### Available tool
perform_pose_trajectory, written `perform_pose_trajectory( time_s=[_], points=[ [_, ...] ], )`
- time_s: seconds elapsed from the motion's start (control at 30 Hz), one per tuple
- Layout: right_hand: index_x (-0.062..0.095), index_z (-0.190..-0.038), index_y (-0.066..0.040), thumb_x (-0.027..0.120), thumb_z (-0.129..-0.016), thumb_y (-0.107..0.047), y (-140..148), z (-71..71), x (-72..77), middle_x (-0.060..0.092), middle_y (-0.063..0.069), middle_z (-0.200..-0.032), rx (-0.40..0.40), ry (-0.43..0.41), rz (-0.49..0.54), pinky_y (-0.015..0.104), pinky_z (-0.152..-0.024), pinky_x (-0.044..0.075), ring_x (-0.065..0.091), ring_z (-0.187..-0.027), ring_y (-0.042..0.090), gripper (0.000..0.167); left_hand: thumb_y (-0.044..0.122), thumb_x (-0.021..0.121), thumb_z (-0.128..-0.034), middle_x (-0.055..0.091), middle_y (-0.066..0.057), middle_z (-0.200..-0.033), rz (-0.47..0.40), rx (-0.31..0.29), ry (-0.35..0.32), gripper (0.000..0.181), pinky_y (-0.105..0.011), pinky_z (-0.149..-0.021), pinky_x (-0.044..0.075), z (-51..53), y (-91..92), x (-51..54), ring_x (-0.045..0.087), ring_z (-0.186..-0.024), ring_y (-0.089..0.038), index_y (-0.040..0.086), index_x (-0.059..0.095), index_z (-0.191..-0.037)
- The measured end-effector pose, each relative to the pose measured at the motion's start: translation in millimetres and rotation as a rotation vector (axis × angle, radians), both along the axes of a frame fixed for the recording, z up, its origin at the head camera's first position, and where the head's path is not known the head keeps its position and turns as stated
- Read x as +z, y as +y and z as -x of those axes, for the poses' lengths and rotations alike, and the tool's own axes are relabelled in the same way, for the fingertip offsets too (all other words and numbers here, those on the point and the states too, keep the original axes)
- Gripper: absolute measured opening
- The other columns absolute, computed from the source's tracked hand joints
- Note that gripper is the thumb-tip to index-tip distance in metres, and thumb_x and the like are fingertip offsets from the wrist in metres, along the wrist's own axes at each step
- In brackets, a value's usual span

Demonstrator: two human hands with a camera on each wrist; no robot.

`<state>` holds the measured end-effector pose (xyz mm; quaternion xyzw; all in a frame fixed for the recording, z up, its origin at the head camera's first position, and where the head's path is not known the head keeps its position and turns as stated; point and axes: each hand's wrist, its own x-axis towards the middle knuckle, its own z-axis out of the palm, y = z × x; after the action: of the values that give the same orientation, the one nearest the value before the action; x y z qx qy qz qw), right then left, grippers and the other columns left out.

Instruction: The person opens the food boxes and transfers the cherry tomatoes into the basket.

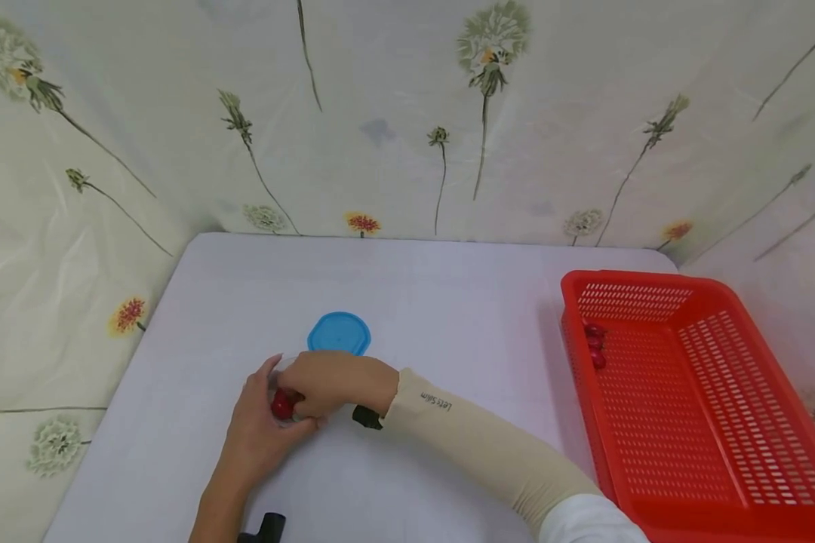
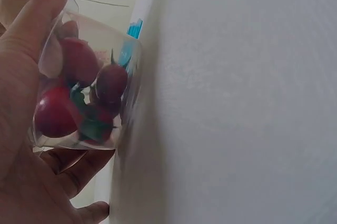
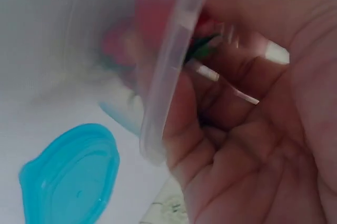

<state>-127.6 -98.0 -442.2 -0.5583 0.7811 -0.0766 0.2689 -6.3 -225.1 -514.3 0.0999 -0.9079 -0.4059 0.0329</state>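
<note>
My left hand [image 1: 254, 434] holds a small clear plastic container [image 2: 108, 27] on the white table, thumb and fingers around its sides. Inside it, the left wrist view shows several red cherry tomatoes [image 2: 55, 111] with green stems. My right hand [image 1: 333, 379] reaches into the container's mouth from the right. Its fingers pinch a cherry tomato [image 3: 158, 13], blurred in the right wrist view, with the stem towards the palm. The fingertips are partly hidden behind the container's rim. Just beyond the hands lies a blue lid [image 1: 339, 332], flat on the table.
A large red plastic basket [image 1: 587, 430] stands at the table's right side. Several cherry tomatoes [image 1: 596, 357] lie along its left inner wall. The white table [image 1: 448, 302] meets a flower-printed backdrop [image 1: 394, 151] at the back and sides.
</note>
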Motion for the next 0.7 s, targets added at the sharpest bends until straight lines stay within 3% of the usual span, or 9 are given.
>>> perform_pose_trajectory(
  time_s=[0.1, 0.47, 0.7],
  points=[
    [0.071, -0.099, -0.014, 0.072, -0.097, -0.013, 0.9, 2.3, -2.2, 0.063, -0.008, -0.079, 0.004, -0.046, 0.046, 0.014, -0.064, 0.047, 0.056, -0.073, 0.006, 0.003, 0.047, 0.092, -0.0781, 0.049, -0.016, -0.144, -0.001, 0.000, -0.010, 0.111, -0.060, -0.105, 0.049, -0.8, -0.7, -0.5, 0.051, -0.132, -0.036, 0.015, 0.028, -0.163],
    [0.072, -0.095, -0.014, 0.068, -0.099, -0.015, 8.1, 5.4, -1.6, 0.060, -0.006, -0.081, 0.011, -0.067, 0.076, 0.016, -0.062, 0.046, 0.054, -0.074, 0.007, 0.005, 0.043, 0.094, -0.0771, 0.051, -0.015, -0.142, -0.017, -0.010, -0.001, 0.110, -0.060, -0.106, 0.048, -0.3, 1.9, -3.2, 0.051, -0.132, -0.035, 0.014, 0.030, -0.162],
    [0.072, -0.120, -0.013, 0.069, -0.101, -0.019, 16.5, 5.5, 4.6, 0.061, -0.003, -0.108, -0.006, -0.029, 0.141, 0.011, -0.072, 0.048, 0.056, -0.094, 0.006, 0.020, 0.052, 0.090, -0.0782, 0.042, -0.017, -0.154, -0.013, 0.001, -0.034, 0.113, -0.065, -0.108, 0.045, -2.4, 0.6, 0.9, 0.043, -0.140, -0.038, 0.015, 0.026, -0.164]
  ],
)
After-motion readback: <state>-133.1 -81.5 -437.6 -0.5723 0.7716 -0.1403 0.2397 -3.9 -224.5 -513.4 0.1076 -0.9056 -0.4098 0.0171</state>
